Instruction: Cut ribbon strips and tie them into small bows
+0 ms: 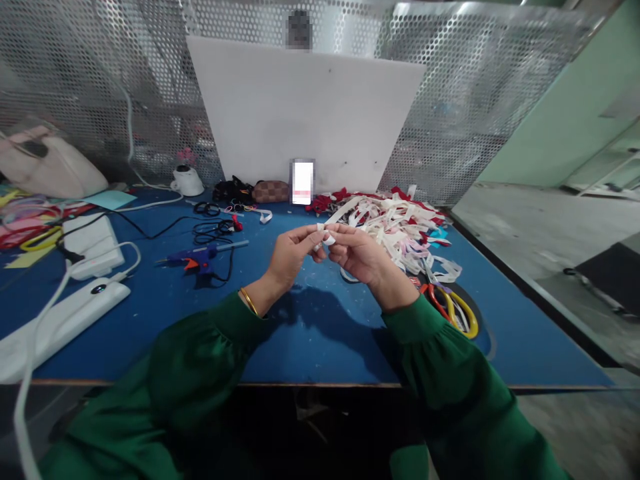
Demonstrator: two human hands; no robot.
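Observation:
A narrow white ribbon (329, 237) is pinched between my two hands, above the middle of the blue table. My left hand (291, 255), with a gold bangle at the wrist, grips it with thumb and forefinger. From the right, my right hand (361, 256) holds the same ribbon, its fingers curled and its tip close to the other hand's. Part of the ribbon is hidden by the fingers. Just behind my right hand lies a heap of white, pink and red ribbon strips (395, 227).
Yellow-handled scissors (465, 313) lie beside my right forearm. A blue glue gun (200, 259) with its cord rests on the left. A lit phone (302, 181) leans against a white board (305, 113). White power strips (65, 327) and a pale handbag (60, 163) occupy the far left.

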